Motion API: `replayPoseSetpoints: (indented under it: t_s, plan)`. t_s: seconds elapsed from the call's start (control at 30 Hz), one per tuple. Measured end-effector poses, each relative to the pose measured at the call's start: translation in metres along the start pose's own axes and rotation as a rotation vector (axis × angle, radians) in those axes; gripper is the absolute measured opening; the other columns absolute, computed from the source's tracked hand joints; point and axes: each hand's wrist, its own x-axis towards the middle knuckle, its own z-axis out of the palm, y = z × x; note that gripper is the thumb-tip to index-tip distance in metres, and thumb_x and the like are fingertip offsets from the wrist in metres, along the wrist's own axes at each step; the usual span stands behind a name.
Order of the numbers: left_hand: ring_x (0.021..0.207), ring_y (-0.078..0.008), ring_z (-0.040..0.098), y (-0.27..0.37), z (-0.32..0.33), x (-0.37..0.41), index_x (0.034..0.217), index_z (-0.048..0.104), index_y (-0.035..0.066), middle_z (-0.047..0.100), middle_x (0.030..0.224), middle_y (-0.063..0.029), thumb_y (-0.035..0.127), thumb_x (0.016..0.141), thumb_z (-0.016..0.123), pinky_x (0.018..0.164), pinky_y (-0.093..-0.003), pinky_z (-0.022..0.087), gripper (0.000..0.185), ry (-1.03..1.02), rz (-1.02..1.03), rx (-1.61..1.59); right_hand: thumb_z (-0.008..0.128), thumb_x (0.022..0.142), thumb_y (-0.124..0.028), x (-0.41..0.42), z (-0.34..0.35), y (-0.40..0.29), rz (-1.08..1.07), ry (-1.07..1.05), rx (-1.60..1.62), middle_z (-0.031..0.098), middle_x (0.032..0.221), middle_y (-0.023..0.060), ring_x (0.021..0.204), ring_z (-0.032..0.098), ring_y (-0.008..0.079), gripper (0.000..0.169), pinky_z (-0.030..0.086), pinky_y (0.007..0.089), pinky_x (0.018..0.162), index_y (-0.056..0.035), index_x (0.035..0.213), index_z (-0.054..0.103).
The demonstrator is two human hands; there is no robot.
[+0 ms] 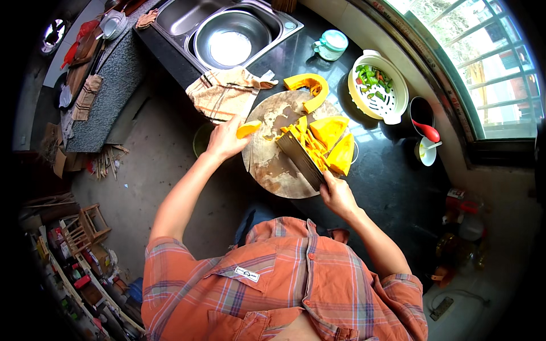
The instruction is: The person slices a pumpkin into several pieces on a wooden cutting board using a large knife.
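My left hand holds a small piece of pumpkin just off the left edge of the round wooden chopping board. In my right hand is the handle end of a cleaver, its broad blade slanting across the board. Cut pumpkin strips lie heaped along the blade's far side, partly hidden by it. Two pumpkin wedges rest beyond the strips at the board's right. A curved pumpkin slice lies over the far edge of the board.
A checked cloth lies left of the board, below a steel sink holding a metal basin. To the right stand a lidded jar, a colander with cut peppers, and a white bowl with a spoon.
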Motion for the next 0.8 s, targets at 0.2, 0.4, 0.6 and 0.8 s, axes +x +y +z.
replayPoseSetpoints:
  t_s: [0.2,0.4,0.6,0.8]
  plan:
    - [0.097,-0.0295,0.062,-0.017,0.021,-0.014,0.119,0.045,0.002,0.063,0.103,-0.0192,0.024,0.081,0.058,0.081,-0.0413,0.052,0.047,-0.129,-0.390,-1.414,0.051,0.081,-0.009,0.002,0.006,0.000,0.013,-0.011,0.056,0.060,0.082,0.0256,0.079,0.059,0.0455,0.017,0.048,0.0522,0.068,-0.0021,0.094,0.043]
    - [0.101,-0.0356,0.059,0.008,0.002,-0.023,0.125,0.041,0.020,0.059,0.097,-0.0137,0.032,0.084,0.057,0.078,-0.0547,0.052,0.046,-0.306,-0.391,-1.944,0.050,0.081,-0.009,0.005,0.000,-0.008,-0.031,-0.059,-0.003,0.060,0.082,0.0259,0.078,0.060,0.0447,0.017,0.049,0.0520,0.067,-0.0025,0.095,0.044]
    - [0.101,-0.0319,0.057,0.001,0.006,-0.028,0.135,0.040,0.020,0.055,0.106,-0.0132,0.030,0.089,0.054,0.084,-0.0474,0.050,0.049,-0.194,-0.400,-1.461,0.050,0.082,-0.010,0.017,0.003,-0.011,-0.012,-0.036,-0.106,0.061,0.085,0.0255,0.078,0.061,0.0438,0.017,0.050,0.0517,0.067,-0.0025,0.096,0.045]
    - [0.098,-0.0263,0.049,0.036,0.023,-0.053,0.130,0.049,0.017,0.049,0.101,-0.0082,0.022,0.069,0.076,0.082,-0.0383,0.041,0.067,0.170,0.230,0.135,0.050,0.082,-0.009,0.027,0.010,-0.011,0.005,0.028,-0.107,0.061,0.087,0.0264,0.077,0.060,0.0450,0.018,0.049,0.0524,0.068,-0.0013,0.097,0.044]
